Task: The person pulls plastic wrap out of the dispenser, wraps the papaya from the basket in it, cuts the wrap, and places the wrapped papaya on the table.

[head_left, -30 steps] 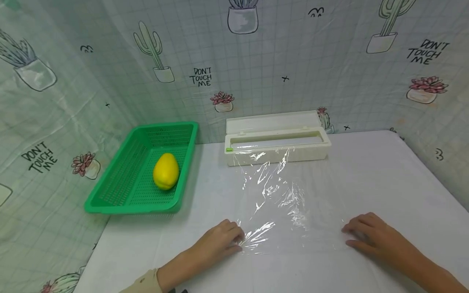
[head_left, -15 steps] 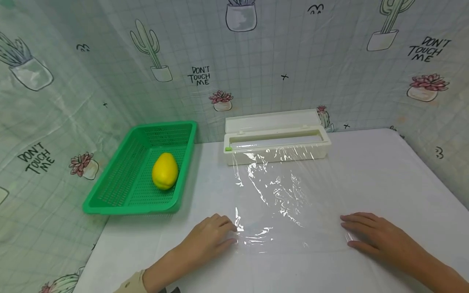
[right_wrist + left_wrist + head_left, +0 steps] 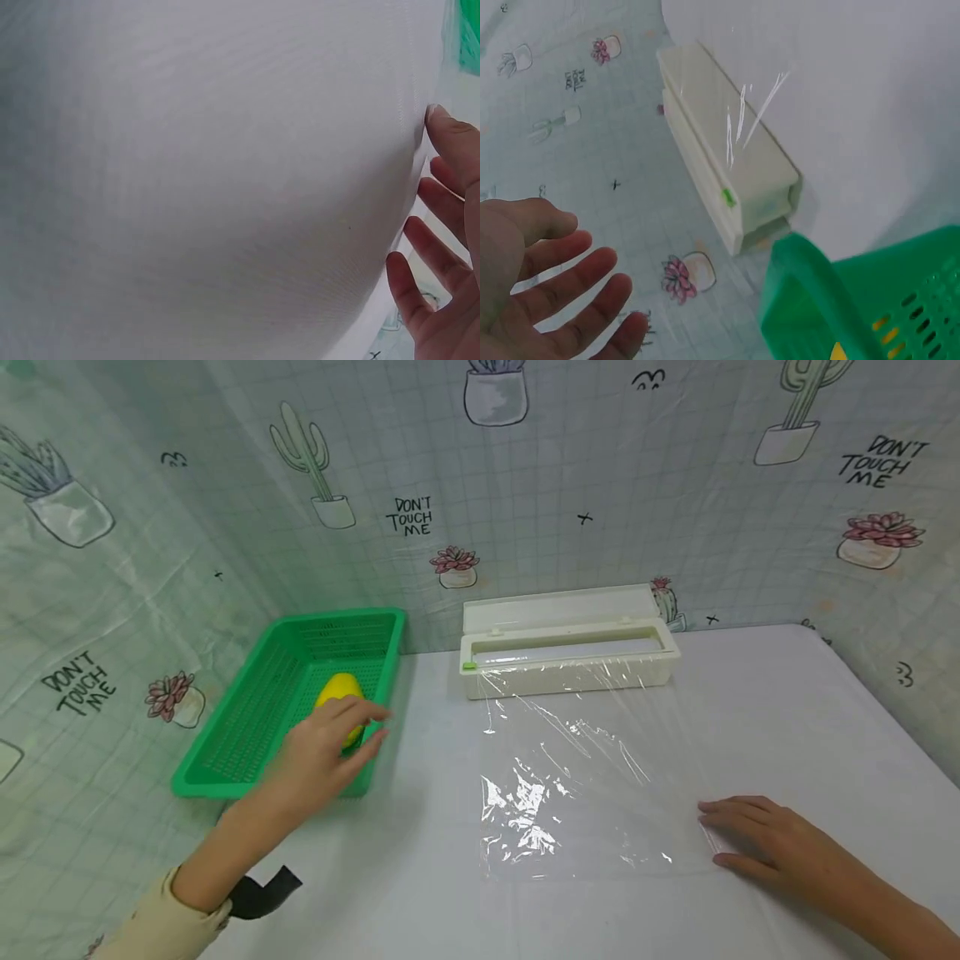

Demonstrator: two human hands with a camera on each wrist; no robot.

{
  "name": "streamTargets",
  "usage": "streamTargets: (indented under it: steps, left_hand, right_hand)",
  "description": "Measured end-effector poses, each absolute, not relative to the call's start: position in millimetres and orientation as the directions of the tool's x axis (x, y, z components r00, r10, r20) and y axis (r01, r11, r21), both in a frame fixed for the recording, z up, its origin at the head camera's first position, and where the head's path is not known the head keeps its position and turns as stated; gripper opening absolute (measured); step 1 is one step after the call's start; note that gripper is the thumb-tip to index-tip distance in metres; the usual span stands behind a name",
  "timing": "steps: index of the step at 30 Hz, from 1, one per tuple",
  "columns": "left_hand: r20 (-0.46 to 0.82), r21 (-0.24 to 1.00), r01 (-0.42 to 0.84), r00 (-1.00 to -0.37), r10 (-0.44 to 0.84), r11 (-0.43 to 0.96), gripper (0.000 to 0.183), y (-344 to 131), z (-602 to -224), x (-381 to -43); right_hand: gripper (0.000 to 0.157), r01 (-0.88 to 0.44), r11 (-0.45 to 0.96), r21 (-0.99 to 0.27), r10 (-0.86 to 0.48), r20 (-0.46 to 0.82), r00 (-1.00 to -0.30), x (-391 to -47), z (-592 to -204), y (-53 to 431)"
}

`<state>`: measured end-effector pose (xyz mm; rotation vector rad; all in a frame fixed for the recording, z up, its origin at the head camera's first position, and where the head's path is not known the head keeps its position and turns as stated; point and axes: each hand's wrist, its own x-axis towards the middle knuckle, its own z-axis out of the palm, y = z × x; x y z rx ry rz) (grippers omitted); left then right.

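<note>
My left hand (image 3: pixel 318 756) reaches over the near right side of the green basket (image 3: pixel 217 791), partly covering the yellow fruit (image 3: pixel 340 686) inside. In the left wrist view its fingers are spread and loosely bent, with nothing between them. A sheet of clear plastic wrap (image 3: pixel 570 802) stretches over the white table from a white dispenser box (image 3: pixel 570 680) with its lid raised. At the sheet's near right edge rests my right hand (image 3: pixel 776 839), its fingers relaxed and its fingertips touching the edge. The right wrist view shows those fingers apart, the fingertips down at the surface.
Behind and at both sides hangs a curtain (image 3: pixel 525 527) with printed cactus drawings. The white table (image 3: pixel 787 718) ends against it. A black strap (image 3: pixel 264 893) dangles from the left wrist by the beige sleeve (image 3: pixel 168 918).
My left hand has left the wrap's left corner and moved up and left over the basket. The right hand stays at the wrap's right edge. The sheet now lies flatter at its left side.
</note>
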<state>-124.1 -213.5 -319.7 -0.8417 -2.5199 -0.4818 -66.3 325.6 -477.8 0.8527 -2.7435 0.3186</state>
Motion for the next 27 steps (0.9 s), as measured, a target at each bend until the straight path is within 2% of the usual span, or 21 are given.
streamTargets:
  steps: [3,6,14,27]
  left_hand:
    - [0.442,0.238,0.554,-0.793,0.419,0.798,0.020,-223.8,-310.2,-131.0]
    - [0.367,0.271,0.481,-0.852,0.373,0.834,0.020,-231.9,-303.0,-139.6]
    - [0.302,0.307,0.424,-0.893,0.335,0.852,0.030,-258.7,-296.3,-178.9]
    - [0.110,0.298,0.275,-0.961,0.254,0.914,0.067,-284.7,-298.9,-229.5]
  right_hand:
    - [0.055,-0.529,0.839,-0.126,-0.488,0.258,-0.834,-64.2,-474.2,322.8]
    - [0.053,-0.540,0.831,-0.132,-0.492,0.279,-0.825,-63.4,-473.3,322.3]
    - [0.052,-0.601,0.787,-0.140,-0.531,0.343,-0.775,-64.1,-478.2,325.2]
    - [0.051,-0.619,0.771,-0.149,-0.544,0.353,-0.762,-63.8,-476.7,325.6]
